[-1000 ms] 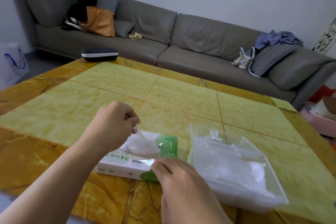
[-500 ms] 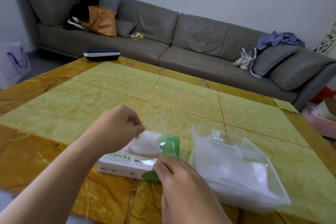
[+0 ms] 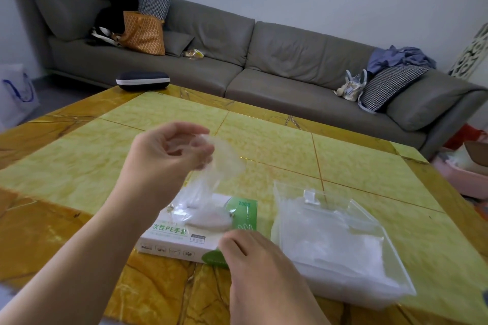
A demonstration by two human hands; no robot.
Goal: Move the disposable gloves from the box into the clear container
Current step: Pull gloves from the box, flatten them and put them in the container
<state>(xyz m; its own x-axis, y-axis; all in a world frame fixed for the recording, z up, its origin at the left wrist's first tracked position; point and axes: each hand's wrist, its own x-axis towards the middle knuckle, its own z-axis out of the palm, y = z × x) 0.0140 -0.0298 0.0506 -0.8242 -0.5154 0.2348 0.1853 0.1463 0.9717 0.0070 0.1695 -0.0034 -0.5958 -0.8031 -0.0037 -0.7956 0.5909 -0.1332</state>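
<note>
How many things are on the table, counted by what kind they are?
Glove box: 1
Clear container: 1
Dark case: 1
Glove pulled up from the box by the left hand: 1
Total: 4

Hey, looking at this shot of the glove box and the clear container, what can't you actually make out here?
- Head view: how many gloves the left hand pinches; the glove is motion-blurred film.
- How many gloves remain in the box; the opening shows only bunched plastic.
- The count in the clear container; the layers blend together.
- The right hand fingertips' grip on the box; the hand's back hides them.
</note>
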